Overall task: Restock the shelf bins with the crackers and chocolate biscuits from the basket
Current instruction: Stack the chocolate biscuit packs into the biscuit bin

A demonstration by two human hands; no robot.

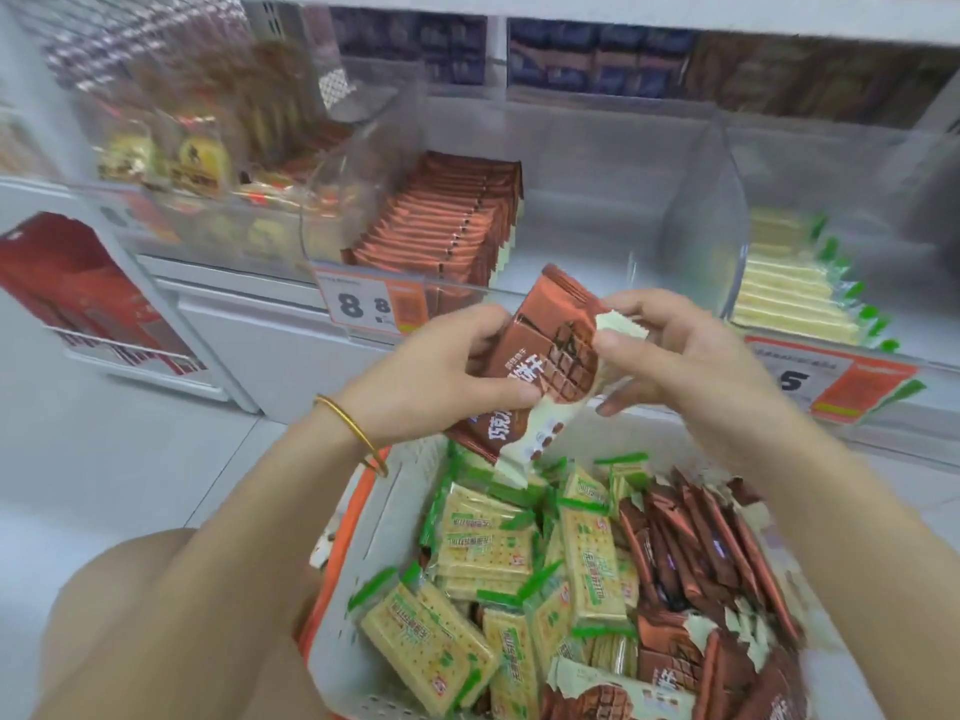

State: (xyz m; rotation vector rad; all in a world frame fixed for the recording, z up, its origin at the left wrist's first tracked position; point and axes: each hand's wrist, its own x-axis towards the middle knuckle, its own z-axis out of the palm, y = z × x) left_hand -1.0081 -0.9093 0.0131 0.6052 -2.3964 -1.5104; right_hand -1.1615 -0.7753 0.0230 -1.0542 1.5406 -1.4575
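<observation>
Light: bright, even, white; source out of view; shadows faint.
Glare: pale sheen on clear bin wall (696, 200).
Blur: top shelf (571, 59) and far-left packets (171, 153) smeared.
Sharpest: left hand (431, 376), right hand (691, 366), biscuit packet (550, 356).
Edges: wide-angle bowing of shelf lines toward the corners.

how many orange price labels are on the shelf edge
2 clear ones: one price label reading 8.8 fronting the chocolate biscuit bin, another fronting the cracker bin on the right. A blurred patch far left may be a third.
</observation>
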